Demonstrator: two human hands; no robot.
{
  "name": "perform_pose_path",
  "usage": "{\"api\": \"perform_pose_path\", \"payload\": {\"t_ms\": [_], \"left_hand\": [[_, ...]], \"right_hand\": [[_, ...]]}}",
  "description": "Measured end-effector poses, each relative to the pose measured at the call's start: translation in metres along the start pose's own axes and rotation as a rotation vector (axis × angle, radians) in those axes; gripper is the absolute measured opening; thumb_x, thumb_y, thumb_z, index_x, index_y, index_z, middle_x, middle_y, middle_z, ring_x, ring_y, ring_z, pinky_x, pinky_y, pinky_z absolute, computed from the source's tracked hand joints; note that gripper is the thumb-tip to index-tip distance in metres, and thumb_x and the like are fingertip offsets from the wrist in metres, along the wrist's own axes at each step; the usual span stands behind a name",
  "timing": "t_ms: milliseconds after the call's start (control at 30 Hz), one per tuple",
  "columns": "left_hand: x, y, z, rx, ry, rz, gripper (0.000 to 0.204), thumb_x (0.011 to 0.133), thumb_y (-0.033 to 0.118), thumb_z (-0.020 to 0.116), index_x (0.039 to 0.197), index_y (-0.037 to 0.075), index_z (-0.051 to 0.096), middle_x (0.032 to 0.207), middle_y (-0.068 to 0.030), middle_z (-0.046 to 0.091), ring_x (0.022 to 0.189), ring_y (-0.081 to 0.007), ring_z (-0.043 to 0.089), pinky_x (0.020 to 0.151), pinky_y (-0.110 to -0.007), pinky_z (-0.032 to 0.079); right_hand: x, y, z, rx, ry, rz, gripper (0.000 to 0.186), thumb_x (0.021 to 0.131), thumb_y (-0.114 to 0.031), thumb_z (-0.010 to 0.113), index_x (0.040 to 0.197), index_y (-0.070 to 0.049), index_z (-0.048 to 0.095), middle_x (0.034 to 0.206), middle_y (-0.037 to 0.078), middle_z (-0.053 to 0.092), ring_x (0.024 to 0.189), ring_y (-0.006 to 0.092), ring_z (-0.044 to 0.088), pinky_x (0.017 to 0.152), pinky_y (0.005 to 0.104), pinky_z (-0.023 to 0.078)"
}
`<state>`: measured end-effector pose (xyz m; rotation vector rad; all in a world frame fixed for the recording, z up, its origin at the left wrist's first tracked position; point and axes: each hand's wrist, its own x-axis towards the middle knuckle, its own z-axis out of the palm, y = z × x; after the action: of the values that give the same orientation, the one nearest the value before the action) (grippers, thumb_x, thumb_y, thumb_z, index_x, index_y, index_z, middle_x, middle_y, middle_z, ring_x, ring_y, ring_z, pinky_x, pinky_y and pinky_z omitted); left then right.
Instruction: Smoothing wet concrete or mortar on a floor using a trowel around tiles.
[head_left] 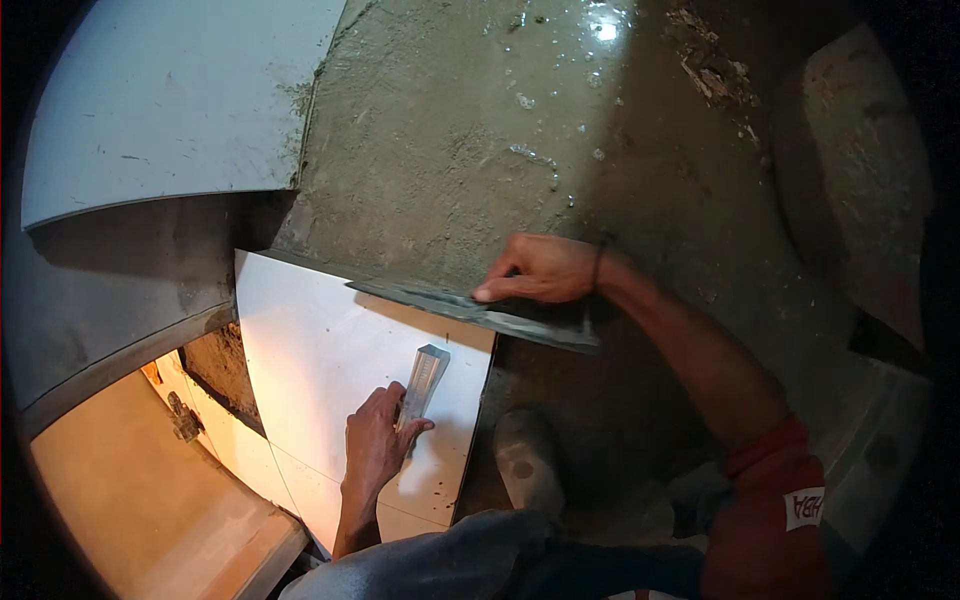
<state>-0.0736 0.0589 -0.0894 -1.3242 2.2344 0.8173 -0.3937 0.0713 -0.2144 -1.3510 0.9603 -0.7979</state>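
A large white tile (310, 340) with thin dark lines drawn on it lies in front of me. My left hand (375, 440) is closed round a short silvery bar (428, 375) with a squared end, held over the tile; its exact kind I cannot tell. My right hand (540, 270) pinches a long thin grey strip (430, 300), smeared with mortar, between thumb and fingers. The strip runs slantwise along the tile's far edge and reaches past its right corner. Whether it touches the tile is unclear.
Wet grey mortar (440, 150) covers the floor beyond. Another white slab (190, 100) stands at the upper left. A warmly lit panel (150, 490) fills the lower left, with a small tap-like fitting (184, 418) beside it. My shoe (525, 460) is right of the tile.
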Motion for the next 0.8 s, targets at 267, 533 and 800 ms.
{"api": "perform_pose_path", "payload": {"t_ms": [267,533,800], "left_hand": [[0.000,0.001,-0.001,-0.006,-0.012,-0.026,0.044,0.075,0.032,0.083,0.097,0.004,0.056,0.078,-0.0129,0.061,0.066,-0.0319,0.062,0.059,-0.041,0.048],[0.001,0.001,-0.002,0.010,-0.012,-0.028,0.044,0.075,0.031,0.083,0.101,0.004,0.059,0.080,-0.0124,0.061,0.066,-0.0309,0.062,0.059,-0.041,0.048],[0.001,0.007,-0.004,-0.015,-0.031,-0.088,0.042,0.076,0.027,0.082,0.099,0.003,0.058,0.083,-0.0144,0.063,0.071,-0.0312,0.065,0.062,-0.040,0.052]], "right_hand": [[-0.055,-0.002,-0.021,-0.021,-0.106,0.104,0.048,0.100,-0.045,0.055,0.097,-0.002,0.076,0.063,0.004,0.061,0.058,0.0107,0.049,0.057,0.0339,0.044],[-0.128,-0.054,-0.060,0.108,-0.034,0.392,0.031,0.098,-0.025,0.062,0.118,-0.003,0.070,0.097,0.010,0.074,0.089,0.0133,0.067,0.082,0.0305,0.051],[-0.042,-0.020,-0.025,0.110,-0.033,0.057,0.034,0.099,-0.026,0.060,0.124,-0.003,0.067,0.113,0.015,0.072,0.107,0.0187,0.065,0.094,0.0320,0.049]]}}
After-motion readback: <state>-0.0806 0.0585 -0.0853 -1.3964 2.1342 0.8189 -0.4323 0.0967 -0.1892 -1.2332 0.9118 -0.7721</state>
